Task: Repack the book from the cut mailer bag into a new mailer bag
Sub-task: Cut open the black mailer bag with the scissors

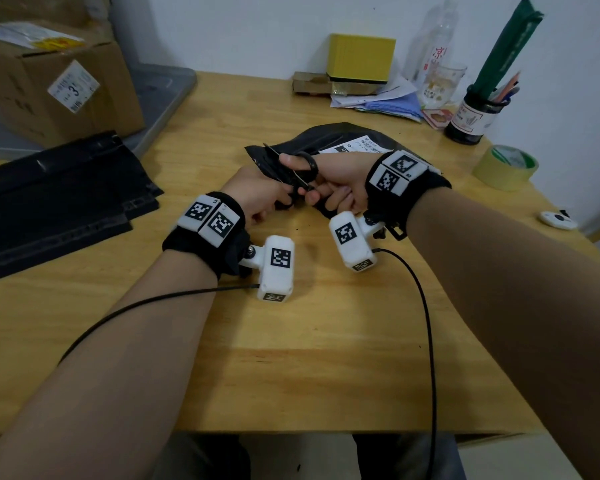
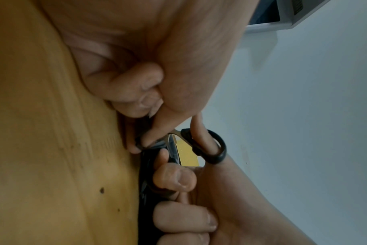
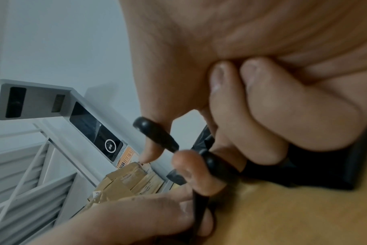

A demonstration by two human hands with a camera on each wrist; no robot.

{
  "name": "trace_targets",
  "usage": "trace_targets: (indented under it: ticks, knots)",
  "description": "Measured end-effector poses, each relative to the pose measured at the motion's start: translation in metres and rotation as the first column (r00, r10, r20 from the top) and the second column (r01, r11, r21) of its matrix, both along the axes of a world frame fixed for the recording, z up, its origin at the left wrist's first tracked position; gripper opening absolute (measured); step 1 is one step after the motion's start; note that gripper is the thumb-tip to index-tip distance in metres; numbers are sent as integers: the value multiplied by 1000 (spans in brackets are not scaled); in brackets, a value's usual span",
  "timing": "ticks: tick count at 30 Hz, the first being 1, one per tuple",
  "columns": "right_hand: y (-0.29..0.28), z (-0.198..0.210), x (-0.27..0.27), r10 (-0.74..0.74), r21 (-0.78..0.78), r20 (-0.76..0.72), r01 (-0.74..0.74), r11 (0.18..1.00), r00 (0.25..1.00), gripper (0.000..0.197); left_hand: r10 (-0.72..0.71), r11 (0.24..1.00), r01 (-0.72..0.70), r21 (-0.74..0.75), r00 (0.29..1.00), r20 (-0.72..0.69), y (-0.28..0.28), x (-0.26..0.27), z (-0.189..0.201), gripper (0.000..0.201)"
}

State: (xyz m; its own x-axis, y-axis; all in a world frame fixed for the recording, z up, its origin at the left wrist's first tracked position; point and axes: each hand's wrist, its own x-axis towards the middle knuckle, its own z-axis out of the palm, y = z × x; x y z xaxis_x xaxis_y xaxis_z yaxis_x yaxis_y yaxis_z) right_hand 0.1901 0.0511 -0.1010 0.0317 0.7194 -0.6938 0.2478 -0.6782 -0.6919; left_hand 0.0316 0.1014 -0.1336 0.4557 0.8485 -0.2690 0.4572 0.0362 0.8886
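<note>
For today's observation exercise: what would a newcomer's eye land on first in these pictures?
Mid-table, the right hand works black scissors at the edge of a black mailer bag, which the left hand pinches. Both wrists wear white camera units.

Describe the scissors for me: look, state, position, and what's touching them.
The scissors have black loop handles and slim metal blades, parted slightly. They are held above the wooden table, blades pointing away and leftward over the edge of the black mailer bag. The right hand works them, thumb through one loop and a finger through the other. The left hand pinches the bag's edge right beside the blades. Whether the blades touch the bag is unclear.
</note>
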Motion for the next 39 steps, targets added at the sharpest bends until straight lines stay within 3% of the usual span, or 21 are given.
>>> trace_targets:
  ticks: [15,20,27,30,34,39]
  knots:
    - [18,6,1,-6,-34,-24,5,999,1000,58,-8,1000,7,-23,999,-38,3,1,0,17]
    - [26,7,-5,7,11,33,-8,1000,999,55,-26,999,25,-29,1000,-17,2,1,-1,20]
    - [22,2,-16,-106,131,86,94,987,991,51,6,998,-4,-61,999,33,1,0,0,18]
    - [8,6,-15,-235,285,16,221,933,972,46,68,995,-62,-73,994,81,-1,-2,-1,15]
    - [-27,17,-6,-410,443,-98,409,798,907,37,179,978,-159,-133,971,158,-4,-4,2,8]
    - [-75,20,15,-651,496,-132,619,609,747,20,219,969,-196,-150,963,155,-16,-4,7,6]
